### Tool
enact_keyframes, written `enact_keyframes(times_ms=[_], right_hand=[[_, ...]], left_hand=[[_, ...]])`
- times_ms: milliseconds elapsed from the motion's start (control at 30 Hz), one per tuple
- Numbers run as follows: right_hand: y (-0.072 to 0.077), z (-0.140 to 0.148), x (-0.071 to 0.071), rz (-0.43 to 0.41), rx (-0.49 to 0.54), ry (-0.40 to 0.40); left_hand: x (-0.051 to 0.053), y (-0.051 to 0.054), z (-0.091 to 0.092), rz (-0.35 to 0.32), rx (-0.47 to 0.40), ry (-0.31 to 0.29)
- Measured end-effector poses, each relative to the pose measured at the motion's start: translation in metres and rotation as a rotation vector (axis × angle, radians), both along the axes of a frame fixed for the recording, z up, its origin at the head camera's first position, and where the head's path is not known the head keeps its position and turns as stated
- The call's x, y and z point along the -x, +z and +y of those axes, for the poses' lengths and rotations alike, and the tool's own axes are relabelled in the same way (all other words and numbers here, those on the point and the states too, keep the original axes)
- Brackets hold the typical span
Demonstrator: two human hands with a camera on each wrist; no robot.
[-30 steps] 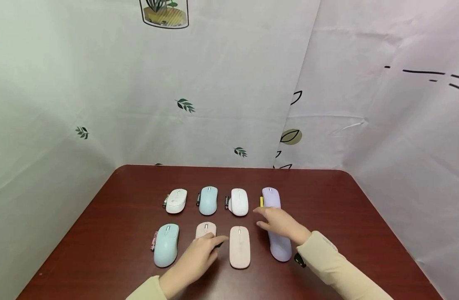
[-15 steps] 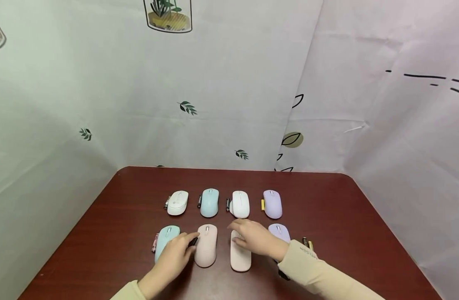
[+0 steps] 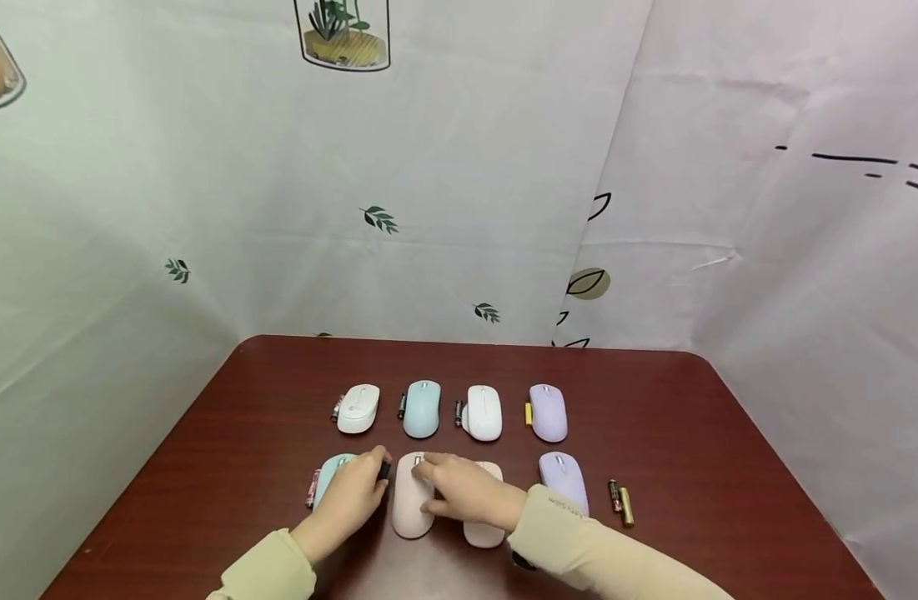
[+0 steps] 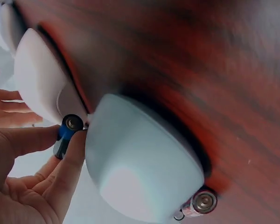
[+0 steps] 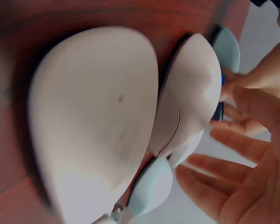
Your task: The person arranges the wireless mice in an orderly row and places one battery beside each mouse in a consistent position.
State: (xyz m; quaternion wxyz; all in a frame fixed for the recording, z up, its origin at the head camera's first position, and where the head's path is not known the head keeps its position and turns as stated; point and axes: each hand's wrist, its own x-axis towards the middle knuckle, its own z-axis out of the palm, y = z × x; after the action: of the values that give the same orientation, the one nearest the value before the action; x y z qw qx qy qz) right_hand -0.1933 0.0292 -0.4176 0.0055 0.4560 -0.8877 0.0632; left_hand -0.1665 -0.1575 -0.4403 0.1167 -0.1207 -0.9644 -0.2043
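In the head view my left hand point(image 3: 353, 496) is over the front-row blue-green mouse point(image 3: 329, 477), hiding much of it. Thumb and finger pinch a blue-and-black battery point(image 4: 66, 133), plain in the left wrist view, in the gap between that mouse and a pink mouse point(image 3: 411, 510). My right hand point(image 3: 466, 492) reaches across a second pale pink mouse point(image 3: 483, 535); its spread fingertips are at the right side of the first pink mouse. Nothing shows between those fingers; contact with the mouse I cannot tell.
A back row holds a white mouse point(image 3: 358, 408), a blue mouse point(image 3: 422, 409), another white mouse point(image 3: 484, 413) and a purple mouse point(image 3: 549, 412), batteries beside them. A front purple mouse point(image 3: 563, 477) is partly under my right sleeve. Two batteries point(image 3: 627, 507) lie to its right.
My right hand has swept left from the purple mice, past the pale pink mouse, to the other pink one. My left hand has shifted left off the pink mouse, keeping a dark battery pinched.
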Motion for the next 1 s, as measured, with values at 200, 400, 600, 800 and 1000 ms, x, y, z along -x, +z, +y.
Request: enact_keyframes(times_ms=[200,400,600,800,1000], right_hand=[[-0.005,-0.009,-0.007,0.032,-0.06,-0.053],[-0.01,-0.014,-0.005,0.069,-0.076,-0.072],[-0.009,-0.02,0.0,0.058,-0.065,-0.056],[-0.007,-0.022,0.001,0.05,-0.08,-0.076],[-0.005,-0.024,0.0,0.016,-0.083,-0.106]], left_hand=[[0.009,-0.007,0.003,0.011,0.036,-0.021],[0.015,-0.008,0.006,-0.051,0.01,-0.035],[0.019,-0.007,0.007,-0.046,0.057,-0.046],[0.02,-0.007,0.009,-0.052,0.078,-0.06],[0.018,-0.009,0.011,-0.074,0.064,-0.079]])
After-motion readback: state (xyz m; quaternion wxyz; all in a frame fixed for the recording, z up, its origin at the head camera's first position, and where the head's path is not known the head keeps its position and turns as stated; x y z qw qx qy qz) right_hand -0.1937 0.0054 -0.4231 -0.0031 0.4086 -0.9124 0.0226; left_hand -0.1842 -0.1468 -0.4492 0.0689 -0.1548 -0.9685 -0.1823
